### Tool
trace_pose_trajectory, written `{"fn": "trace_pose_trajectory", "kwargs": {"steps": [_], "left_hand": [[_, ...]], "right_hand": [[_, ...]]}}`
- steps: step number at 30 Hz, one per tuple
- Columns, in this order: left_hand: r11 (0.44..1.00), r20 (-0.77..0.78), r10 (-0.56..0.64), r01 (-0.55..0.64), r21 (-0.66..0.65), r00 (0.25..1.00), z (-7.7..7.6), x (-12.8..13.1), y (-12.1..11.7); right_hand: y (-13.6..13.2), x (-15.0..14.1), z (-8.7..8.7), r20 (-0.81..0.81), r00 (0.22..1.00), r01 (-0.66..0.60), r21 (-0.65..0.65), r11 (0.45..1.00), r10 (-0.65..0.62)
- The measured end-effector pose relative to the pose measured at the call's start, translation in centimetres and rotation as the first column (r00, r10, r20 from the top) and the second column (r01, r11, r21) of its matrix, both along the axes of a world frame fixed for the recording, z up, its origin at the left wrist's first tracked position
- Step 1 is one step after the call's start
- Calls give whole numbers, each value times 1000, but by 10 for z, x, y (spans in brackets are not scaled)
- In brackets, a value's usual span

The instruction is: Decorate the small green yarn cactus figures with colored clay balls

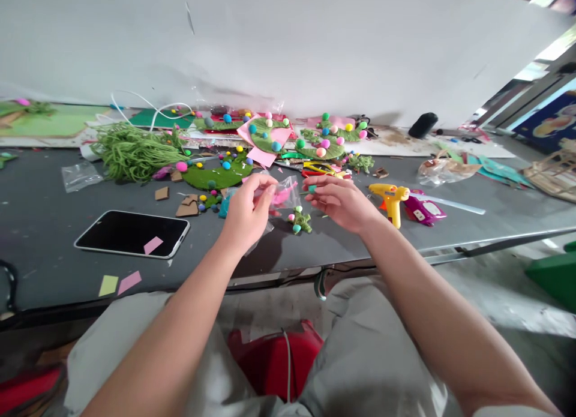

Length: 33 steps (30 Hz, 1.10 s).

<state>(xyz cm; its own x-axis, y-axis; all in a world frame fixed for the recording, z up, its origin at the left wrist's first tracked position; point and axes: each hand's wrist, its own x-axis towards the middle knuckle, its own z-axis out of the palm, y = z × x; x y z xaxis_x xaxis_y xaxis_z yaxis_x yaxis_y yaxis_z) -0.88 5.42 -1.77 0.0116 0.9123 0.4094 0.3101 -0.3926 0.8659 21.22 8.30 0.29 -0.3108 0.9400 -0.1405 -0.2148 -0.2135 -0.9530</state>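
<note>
Above the front part of a dark grey worktop (234, 264), a clear plastic bag (288, 196) with something bright pink inside was held by the left hand (252, 210), its thumb and fingers closed on the plastic. Just across a small gap, the right hand (344, 206) was held palm down with its fingers loosely bent; a small teal ball (311, 189) was seen at its fingertips, though whether it was gripped could not be told. The two hands were kept apart. Between and slightly below them, a small green yarn shape (301, 221) was dotted with little pompoms. To the left, a black-screened phone (132, 234) was topped by a pink paper piece (153, 245), and behind it green yarn (135, 150) was heaped. To the right, a yellow glue gun (391, 200) was placed beside a purple object (425, 209). Behind the hands, green shapes (270, 135) were decorated with coloured pompoms.
</note>
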Motion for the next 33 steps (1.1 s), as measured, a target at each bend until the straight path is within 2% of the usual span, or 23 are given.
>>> {"fn": "trace_pose_trajectory", "kwargs": {"steps": [4,10,13,17,22,26,30,33], "left_hand": [[995,-23,-59,57,-88,998,-5,-1,-3],[974,-105,198,-208,-85,974,1,-21,3],[970,-52,231,-234,-69,972,1,-25,7],[976,25,183,-179,-123,983,-3,-21,8],[981,2,146,-145,-126,989,-1,-14,4],[983,96,105,-88,-162,990,-1,-11,2],[992,16,39,-37,-124,999,-4,-10,3],[990,-10,-11,10,-141,1000,-5,-10,3]], "right_hand": [[-2,-4,1,104,994,-22,-70,997,29],[-2,-1,-1,181,983,49,-61,997,-37],[-2,0,-2,190,982,32,-60,998,-20],[-3,-2,-2,206,978,27,-45,999,-18],[-2,-4,-3,233,972,24,-35,999,-15],[-1,-6,-11,258,966,-40,50,998,25],[-4,-11,-16,353,932,-134,117,984,85],[-5,-15,-17,354,926,-190,130,973,134]]}}
